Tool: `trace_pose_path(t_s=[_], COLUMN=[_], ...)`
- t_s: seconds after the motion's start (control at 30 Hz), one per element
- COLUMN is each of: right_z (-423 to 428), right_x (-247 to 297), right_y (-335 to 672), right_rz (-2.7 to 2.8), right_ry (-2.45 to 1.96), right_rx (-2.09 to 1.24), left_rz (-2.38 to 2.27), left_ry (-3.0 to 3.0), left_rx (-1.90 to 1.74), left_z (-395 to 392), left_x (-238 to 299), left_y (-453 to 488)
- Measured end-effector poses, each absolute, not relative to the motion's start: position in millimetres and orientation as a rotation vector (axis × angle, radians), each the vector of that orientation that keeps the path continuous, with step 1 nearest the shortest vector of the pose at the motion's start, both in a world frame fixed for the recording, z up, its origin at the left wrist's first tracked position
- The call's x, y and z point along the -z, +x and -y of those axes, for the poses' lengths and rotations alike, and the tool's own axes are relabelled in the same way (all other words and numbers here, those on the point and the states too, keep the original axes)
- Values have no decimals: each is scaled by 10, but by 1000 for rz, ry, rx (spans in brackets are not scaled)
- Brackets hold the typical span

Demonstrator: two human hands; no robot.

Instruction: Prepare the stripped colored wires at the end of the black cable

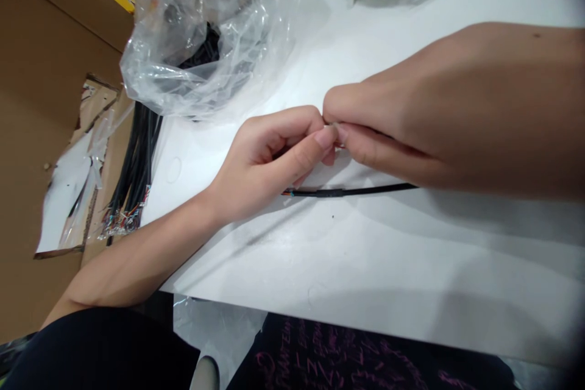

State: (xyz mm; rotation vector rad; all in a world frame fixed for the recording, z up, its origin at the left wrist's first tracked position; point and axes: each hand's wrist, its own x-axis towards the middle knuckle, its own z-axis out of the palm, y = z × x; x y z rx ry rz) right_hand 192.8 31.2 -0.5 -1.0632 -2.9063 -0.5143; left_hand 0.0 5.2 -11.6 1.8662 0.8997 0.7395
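White table (347, 268): one black cable (351, 191) below left hand (260, 164), right hand (388, 134); both pinch one small item (331, 133).

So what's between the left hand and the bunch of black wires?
In the head view, the white tabletop lies between the left hand and the bunch of black wires, with a faint pale ring on it.

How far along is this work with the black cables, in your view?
Looks done: a bundle of black cables with coloured wire ends lies over torn cardboard. In hand: the left hand and right hand pinch a tiny piece above one black cable. Remaining: more black cable sits in the plastic bag.
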Motion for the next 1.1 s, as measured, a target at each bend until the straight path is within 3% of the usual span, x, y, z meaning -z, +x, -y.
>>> trace_pose_path(t_s=[0.27, 0.5, 0.67, 0.83, 1.0, 1.1], right_z=[-371, -343, -340, -365, -331, -307], right_x=[170, -2, 20, 96, 10, -30], right_y=[1966, 1869, 1890, 1925, 1891, 1889], right_rz=[2665, 2892, 2938, 2810, 2967, 2933], right_ry=[-814, -1093, -1212, -955, -1202, -1126], right_rx=[412, 316, 445, 503, 503, 441], left_rz=[-936, -933, -1041, -998, -952, -870], left_ry=[1838, 1819, 1783, 1804, 1853, 1854], left_rx=[-728, -725, -739, -733, -718, -732], left_z=[-34, -22, 6, 2, -28, -37], left_x=[100, 91, 74, 75, 89, 104], left_y=[-2, 1, 33, 28, 5, 0])
